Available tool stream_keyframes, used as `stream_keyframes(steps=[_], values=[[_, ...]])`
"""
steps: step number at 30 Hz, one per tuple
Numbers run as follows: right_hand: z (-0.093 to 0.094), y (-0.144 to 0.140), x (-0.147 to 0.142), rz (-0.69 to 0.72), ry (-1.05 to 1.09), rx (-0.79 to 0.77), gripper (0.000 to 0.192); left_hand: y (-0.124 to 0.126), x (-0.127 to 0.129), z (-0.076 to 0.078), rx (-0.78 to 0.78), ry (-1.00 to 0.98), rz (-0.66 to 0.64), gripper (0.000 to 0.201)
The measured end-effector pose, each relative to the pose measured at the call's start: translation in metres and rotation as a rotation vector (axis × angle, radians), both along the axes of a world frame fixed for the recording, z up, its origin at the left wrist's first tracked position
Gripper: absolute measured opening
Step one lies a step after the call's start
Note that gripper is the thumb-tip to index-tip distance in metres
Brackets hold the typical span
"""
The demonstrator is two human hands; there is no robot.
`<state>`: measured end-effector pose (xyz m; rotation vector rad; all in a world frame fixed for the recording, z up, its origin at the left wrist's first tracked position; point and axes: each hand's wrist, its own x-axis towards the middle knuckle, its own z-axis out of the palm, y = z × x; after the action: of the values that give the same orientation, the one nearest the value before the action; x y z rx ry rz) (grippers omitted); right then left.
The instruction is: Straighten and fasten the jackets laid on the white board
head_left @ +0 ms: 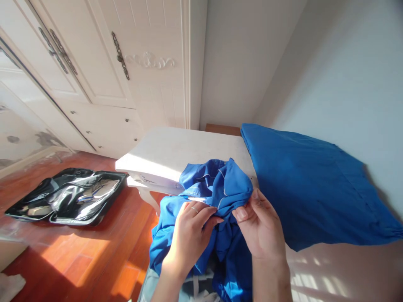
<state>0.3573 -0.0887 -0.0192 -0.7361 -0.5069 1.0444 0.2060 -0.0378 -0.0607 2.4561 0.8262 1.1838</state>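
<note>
Head view: a blue garment (pixel 234 184) is at 6 o'clock, gripped by both hands and overlapping the near edge of the white surface (pixel 201 144); whether it rests there cannot be told. The left hand (pixel 192 228), at 6 o'clock, has its fingers closed narrowly on the fabric beside a zip (pixel 219 204). The right hand (pixel 261 222), at 5 o'clock, pinches the garment's edge between thumb and fingers. Room extends across the surface toward 12 o'clock, up to the cabinet (pixel 160 105); at 3 o'clock, a blue cloth (pixel 308 188) bounds it. Floor (pixel 85 251) runs between the surface and an open suitcase (pixel 102 212) at 8 o'clock. Materials: garment soft, crumpled, pale-stitched; cloth smoother, broad, flat; surface round-cornered, curved-legged; cabinet panelled, with ornate dark handles; floor glossy, reddish planks.
</note>
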Motion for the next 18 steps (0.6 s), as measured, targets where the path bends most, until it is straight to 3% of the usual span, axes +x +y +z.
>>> stream_keyframes(steps=[3, 6, 9, 11, 15, 18], values=[[-0.008, 0.001, 0.004, -0.061, -0.003, -0.037, 0.042, 0.004, 0.001, -0.001, -0.059, -0.041, 0.067, 0.017], [-0.011, 0.001, 0.009, -0.077, 0.021, -0.052, 0.042, 0.003, 0.001, 0.001, -0.152, -0.147, 0.042, 0.019], [-0.009, -0.003, 0.012, -0.067, 0.062, -0.058, 0.033, 0.001, 0.003, 0.002, -0.326, -0.28, 0.032, 0.014], [-0.008, -0.009, 0.013, -0.049, 0.082, -0.065, 0.03, -0.001, 0.005, 0.0, -0.454, -0.401, 0.099, 0.01], [-0.01, -0.023, 0.013, 0.086, -0.01, 0.016, 0.02, -0.004, 0.012, -0.006, -0.562, -0.64, 0.275, 0.014], [-0.017, -0.032, 0.009, 0.289, -0.285, -0.052, 0.021, -0.008, 0.017, -0.008, -0.543, -0.687, 0.334, 0.015]])
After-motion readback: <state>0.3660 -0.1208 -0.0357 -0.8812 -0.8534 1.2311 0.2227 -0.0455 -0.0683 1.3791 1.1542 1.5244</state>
